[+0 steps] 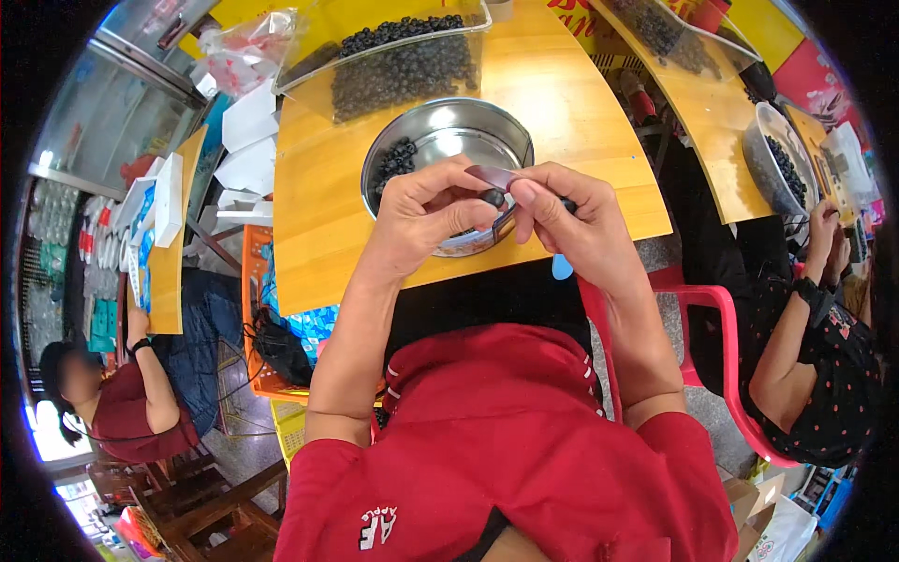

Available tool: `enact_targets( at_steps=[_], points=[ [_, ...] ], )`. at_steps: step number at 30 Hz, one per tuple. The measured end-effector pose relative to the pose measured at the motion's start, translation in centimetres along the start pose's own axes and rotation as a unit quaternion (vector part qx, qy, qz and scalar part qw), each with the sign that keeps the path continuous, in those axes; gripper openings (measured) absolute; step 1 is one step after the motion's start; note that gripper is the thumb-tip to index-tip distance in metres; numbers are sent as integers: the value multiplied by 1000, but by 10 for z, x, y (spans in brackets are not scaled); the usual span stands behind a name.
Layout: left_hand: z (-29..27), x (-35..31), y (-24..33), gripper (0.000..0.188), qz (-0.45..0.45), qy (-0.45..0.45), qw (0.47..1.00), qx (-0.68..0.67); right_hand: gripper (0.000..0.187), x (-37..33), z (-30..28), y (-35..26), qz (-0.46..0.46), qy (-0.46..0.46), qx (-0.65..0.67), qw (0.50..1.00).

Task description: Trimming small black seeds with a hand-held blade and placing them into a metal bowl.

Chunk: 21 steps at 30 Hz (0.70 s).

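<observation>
My left hand (pixel 435 201) is closed, pinching a small dark round fruit-like ball (pixel 493 198) between thumb and fingers. My right hand (pixel 567 211) is closed on a small knife, whose thin shiny blade (pixel 489 175) points left just above that ball. Another dark ball (pixel 568 204) shows among the right fingers. A rounded blue end (pixel 562 268) sticks out below this hand; I cannot tell whether it is the knife's handle. Both hands are over the near rim of a round steel bowl (pixel 529 140), which has a heap of dark balls (pixel 397 161) at its left side.
Beyond the bowl, a clear plastic bin (pixel 309 82) holds many dark balls on the wooden table (pixel 590 131). An orange crate (pixel 253 281) stands left. At right, a co-worker (pixel 805 347) sits on a pink chair (pixel 729 375) by another bowl (pixel 760 155). Another person (pixel 150 403) sits far left.
</observation>
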<state>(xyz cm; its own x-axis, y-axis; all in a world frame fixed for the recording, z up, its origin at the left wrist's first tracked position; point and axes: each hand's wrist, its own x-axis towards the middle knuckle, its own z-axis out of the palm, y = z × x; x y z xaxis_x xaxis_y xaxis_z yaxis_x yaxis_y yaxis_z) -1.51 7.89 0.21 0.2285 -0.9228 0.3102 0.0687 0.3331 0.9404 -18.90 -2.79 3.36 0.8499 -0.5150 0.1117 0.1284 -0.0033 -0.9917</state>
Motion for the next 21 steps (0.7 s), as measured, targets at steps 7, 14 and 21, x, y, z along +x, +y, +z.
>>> enact_targets(
  at_steps=[7,14,21],
  points=[
    [10,5,13,19,-29,-11,999,-7,25,2,12,2,-30,77,19,996],
    [11,7,15,19,23,-36,998,45,23,3,9,11,-8,93,63,994],
    [-40,87,58,26,51,130,968,207,22,9,-5,17,-11,152,67,986]
  ],
)
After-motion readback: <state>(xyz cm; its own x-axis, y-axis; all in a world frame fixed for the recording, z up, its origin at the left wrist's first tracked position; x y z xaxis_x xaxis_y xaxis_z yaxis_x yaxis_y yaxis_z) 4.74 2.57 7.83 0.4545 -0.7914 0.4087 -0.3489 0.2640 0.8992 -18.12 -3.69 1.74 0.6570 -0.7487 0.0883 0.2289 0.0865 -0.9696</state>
